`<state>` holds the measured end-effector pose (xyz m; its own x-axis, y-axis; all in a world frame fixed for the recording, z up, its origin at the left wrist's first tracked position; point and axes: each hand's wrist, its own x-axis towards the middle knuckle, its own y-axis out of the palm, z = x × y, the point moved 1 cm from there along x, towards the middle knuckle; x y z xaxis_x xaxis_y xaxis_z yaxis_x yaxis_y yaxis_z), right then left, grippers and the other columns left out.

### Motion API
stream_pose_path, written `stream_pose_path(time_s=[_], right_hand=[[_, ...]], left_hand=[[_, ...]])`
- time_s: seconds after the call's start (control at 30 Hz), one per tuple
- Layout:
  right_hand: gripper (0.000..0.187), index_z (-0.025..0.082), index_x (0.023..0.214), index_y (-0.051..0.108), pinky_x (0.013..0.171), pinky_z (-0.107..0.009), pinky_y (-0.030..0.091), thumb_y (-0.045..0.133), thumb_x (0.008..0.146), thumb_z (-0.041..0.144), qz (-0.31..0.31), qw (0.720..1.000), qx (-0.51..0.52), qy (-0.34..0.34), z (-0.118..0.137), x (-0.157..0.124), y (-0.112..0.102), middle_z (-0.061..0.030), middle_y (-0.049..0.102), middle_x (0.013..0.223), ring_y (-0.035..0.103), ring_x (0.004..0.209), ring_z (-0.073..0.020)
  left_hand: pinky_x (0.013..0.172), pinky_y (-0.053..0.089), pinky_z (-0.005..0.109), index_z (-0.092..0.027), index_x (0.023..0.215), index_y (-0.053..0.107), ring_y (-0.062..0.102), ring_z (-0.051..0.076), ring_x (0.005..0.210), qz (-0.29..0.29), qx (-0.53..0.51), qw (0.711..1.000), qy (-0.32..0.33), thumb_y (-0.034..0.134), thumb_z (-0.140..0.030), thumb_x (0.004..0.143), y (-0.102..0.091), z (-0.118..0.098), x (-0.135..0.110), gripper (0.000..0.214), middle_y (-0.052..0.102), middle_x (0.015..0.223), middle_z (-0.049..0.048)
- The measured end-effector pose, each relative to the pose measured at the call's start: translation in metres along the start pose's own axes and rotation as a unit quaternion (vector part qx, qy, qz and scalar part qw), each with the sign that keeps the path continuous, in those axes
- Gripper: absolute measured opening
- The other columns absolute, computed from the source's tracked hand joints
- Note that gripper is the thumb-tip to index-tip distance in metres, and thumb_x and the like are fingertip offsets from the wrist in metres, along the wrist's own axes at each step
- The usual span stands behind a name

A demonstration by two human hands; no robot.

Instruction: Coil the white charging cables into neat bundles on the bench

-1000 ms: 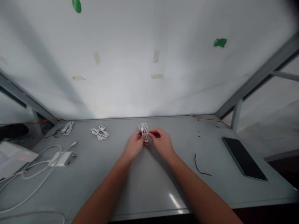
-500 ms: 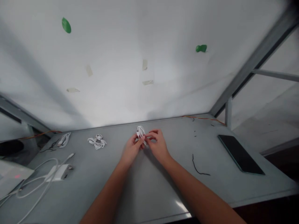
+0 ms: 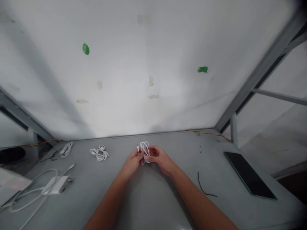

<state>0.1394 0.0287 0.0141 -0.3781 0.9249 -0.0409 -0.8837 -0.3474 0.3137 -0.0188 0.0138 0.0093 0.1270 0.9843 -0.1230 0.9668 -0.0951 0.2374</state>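
Observation:
A coiled white charging cable [image 3: 145, 147] is held between my two hands above the middle of the table. My left hand [image 3: 133, 161] is closed on its left side, with a small plug end poking up beside the thumb. On the right side of the coil, my right hand [image 3: 161, 158] pinches the loops between thumb and fingers. The loops stand up above the fingertips; their lower part is partly hidden by the fingers.
Two coiled white cables [image 3: 99, 153] [image 3: 66, 149] lie at the left. Nearer are a white power adapter [image 3: 56, 185] and its cord. Right of my hands lie a black twist tie [image 3: 203, 190] and a dark tablet [image 3: 249, 174]. A white wall [image 3: 124, 118] rises behind the grey table [image 3: 153, 204].
My right hand has closed in on the coil and now grips its right side. The coil has turned, and a plug end shows by my left thumb. The view has tilted up.

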Motion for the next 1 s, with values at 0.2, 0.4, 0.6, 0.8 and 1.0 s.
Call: stream_pose_path(time_s=[0.2,0.4,0.6,0.8,1.0], right_hand=[[0.036,0.018,0.087,0.074,0.067,-0.031,0.050,0.091,0.065,0.040,0.020,0.995,0.081,0.051,0.009,-0.001,-0.006,-0.0014,0.071,0.075,0.064,0.069,-0.0166],[0.059,0.023,0.109,0.071,0.081,-0.037,0.054,0.097,0.056,0.029,0.010,0.997,0.071,0.028,0.013,-0.004,-0.009,-0.0014,0.070,0.094,0.068,0.080,-0.0180],[0.069,0.025,0.113,0.067,0.087,-0.040,0.055,0.098,0.052,0.025,-0.008,0.999,0.047,0.017,0.009,-0.004,-0.006,-0.0014,0.070,0.100,0.069,0.084,-0.0193],[0.069,0.023,0.111,0.065,0.080,-0.036,0.055,0.099,0.051,0.029,0.012,1.000,0.003,0.009,0.004,0.000,-0.001,-0.0030,0.072,0.098,0.069,0.085,-0.0198],[0.047,0.019,0.092,0.067,0.066,-0.030,0.050,0.091,0.065,0.049,-0.092,0.992,-0.082,-0.036,-0.003,0.006,-0.007,-0.0022,0.069,0.082,0.062,0.073,-0.0171]], left_hand=[[0.053,0.031,0.024,-0.016,0.085,0.065,0.047,0.011,0.053,-0.020,0.056,0.998,-0.012,0.080,-0.072,0.068,-0.010,0.008,0.009,0.060,0.060,0.064,-0.0009],[0.052,0.031,0.025,-0.018,0.078,0.061,0.045,0.011,0.052,-0.032,0.068,0.997,-0.009,0.082,-0.068,0.067,-0.015,0.002,0.010,0.055,0.053,0.059,-0.0035],[0.051,0.030,0.026,-0.019,0.078,0.061,0.042,0.012,0.052,-0.066,0.083,0.994,-0.011,0.076,-0.065,0.075,-0.014,0.003,0.007,0.048,0.052,0.060,-0.0027],[0.053,0.035,0.026,-0.020,0.083,0.062,0.047,0.013,0.054,-0.077,0.064,0.995,-0.010,0.075,-0.065,0.077,-0.011,0.008,0.006,0.047,0.056,0.064,-0.0013],[0.054,0.033,0.027,-0.020,0.081,0.061,0.043,0.013,0.056,-0.041,0.058,0.997,0.006,0.073,-0.067,0.079,-0.001,0.003,-0.003,0.049,0.053,0.063,-0.0022]])
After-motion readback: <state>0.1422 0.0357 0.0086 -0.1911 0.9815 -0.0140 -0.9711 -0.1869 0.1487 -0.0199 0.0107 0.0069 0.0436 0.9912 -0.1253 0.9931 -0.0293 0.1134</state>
